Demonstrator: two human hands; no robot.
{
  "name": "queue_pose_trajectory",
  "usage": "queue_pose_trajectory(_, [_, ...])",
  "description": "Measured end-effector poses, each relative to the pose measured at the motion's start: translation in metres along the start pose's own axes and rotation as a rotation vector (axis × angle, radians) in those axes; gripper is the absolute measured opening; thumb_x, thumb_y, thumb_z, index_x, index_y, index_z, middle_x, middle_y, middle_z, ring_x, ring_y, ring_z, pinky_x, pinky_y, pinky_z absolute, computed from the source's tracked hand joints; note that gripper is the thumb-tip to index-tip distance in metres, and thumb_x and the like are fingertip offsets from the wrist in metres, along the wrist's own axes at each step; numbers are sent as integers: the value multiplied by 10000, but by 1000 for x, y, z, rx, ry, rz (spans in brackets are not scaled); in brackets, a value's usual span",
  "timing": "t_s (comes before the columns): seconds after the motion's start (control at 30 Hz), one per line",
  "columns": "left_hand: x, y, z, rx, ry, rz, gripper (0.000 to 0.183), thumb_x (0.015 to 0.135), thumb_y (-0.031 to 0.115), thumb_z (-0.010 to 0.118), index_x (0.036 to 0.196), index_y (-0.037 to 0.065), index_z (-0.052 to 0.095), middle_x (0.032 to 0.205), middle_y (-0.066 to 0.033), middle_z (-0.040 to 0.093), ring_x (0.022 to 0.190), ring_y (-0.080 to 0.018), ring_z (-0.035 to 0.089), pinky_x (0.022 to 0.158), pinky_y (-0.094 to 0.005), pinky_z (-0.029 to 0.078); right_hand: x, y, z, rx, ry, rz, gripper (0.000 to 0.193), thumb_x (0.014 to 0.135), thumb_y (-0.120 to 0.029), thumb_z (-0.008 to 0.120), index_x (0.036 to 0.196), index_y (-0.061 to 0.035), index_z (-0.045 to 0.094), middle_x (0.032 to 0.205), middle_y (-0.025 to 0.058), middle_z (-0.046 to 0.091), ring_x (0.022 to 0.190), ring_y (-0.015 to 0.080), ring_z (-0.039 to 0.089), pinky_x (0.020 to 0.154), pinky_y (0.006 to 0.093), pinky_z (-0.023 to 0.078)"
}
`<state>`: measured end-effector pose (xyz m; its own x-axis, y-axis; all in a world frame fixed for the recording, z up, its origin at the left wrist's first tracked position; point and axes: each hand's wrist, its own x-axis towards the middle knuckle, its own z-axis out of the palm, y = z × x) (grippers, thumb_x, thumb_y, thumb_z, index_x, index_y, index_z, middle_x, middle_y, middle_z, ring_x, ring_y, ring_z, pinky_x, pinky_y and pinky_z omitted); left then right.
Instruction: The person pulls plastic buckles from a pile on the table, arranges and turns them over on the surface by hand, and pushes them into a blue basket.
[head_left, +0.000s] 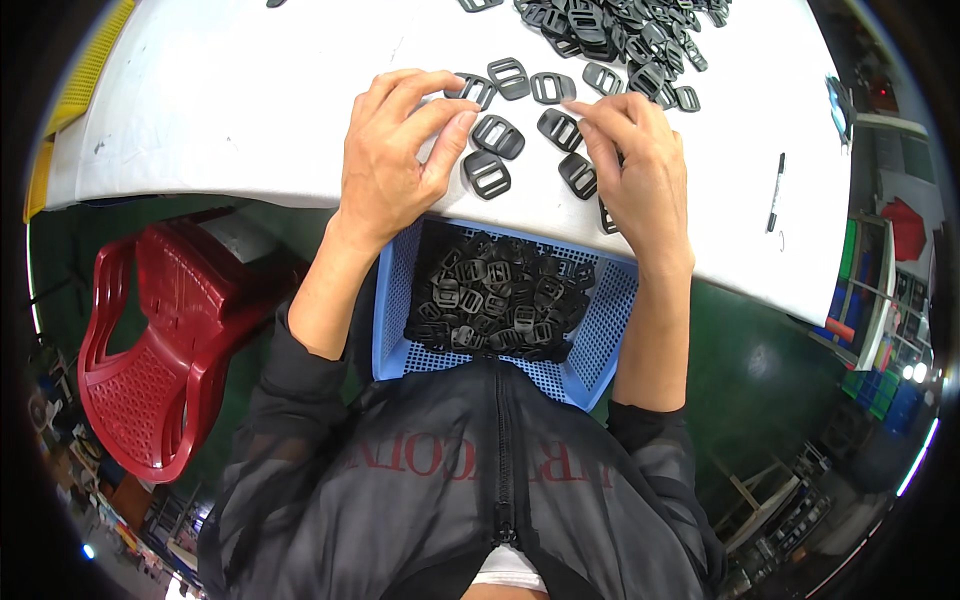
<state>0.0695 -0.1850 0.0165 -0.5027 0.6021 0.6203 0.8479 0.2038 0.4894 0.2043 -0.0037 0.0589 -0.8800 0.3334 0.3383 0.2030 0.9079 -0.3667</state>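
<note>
Black buckle [553, 88] lies long-side left-to-right on the table [250, 110], just up-left of the right hand [645, 165], left hand [395, 150] farther, both grips kinda half-curled, can't tell if they're holding anything.

The right grip [642, 175] partly hides a black buckle [606, 217]; the top edge cuts off the buckle pile [588, 27]

Black semi-sheer jacket [420, 530], lower centre of frame — dark zipper [503, 430] down front, red lettering [440, 458] across chest, white inner top [507, 567] near bottom edge, black sleeves [310, 385] — left hand [392, 150], right hand [645, 165] bare
</note>
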Motion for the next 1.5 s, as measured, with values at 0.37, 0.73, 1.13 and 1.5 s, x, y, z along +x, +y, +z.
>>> queue_pose_trajectory(0.37, [-1, -1, 1, -15, 9, -24, 97, 851, 130, 683, 929, 112, 738, 1049, -20, 675, 1025, -231, 589, 879, -356, 440, -8, 31, 0, -157, 8, 4, 468, 739, 94, 522, 1104, -132, 708, 1072, 92, 605, 971, 269, 565, 826, 409, 441])
queue_pose_trajectory(0.73, [7, -3, 16, 82, -292, -17, 559, 919, 267, 628, 1416, 68, 467, 1445, -163, 472, 1373, -320, 400, 1152, -472, 262, -56, 17, 19, 83, 111, 140, 389, 925, -102, 575, 1302, -7, 557, 1342, 202, 536, 1265, 340, 499, 1083, 441, 363])
queue_pose_trajectory(1.13, [-6, 38, 23, -169, -407, 70, 385, 944, 136, 552, 1306, 6, 542, 1317, -186, 549, 1240, -354, 510, 1047, -432, 408, -65, -9, 15, 303, 61, 17, 433, 903, -97, 598, 1315, 12, 521, 1275, 220, 564, 1192, 375, 537, 1024, 441, 426])
queue_pose_trajectory(1.5, [58, 32, 26, -155, -242, 83, 275, 900, 91, 607, 1167, 51, 662, 1181, -137, 654, 1143, -313, 593, 979, -373, 466, -25, 25, -20, 354, 140, -40, 347, 863, 2, 572, 1205, -35, 617, 1120, 151, 654, 1067, 319, 605, 917, 395, 485])
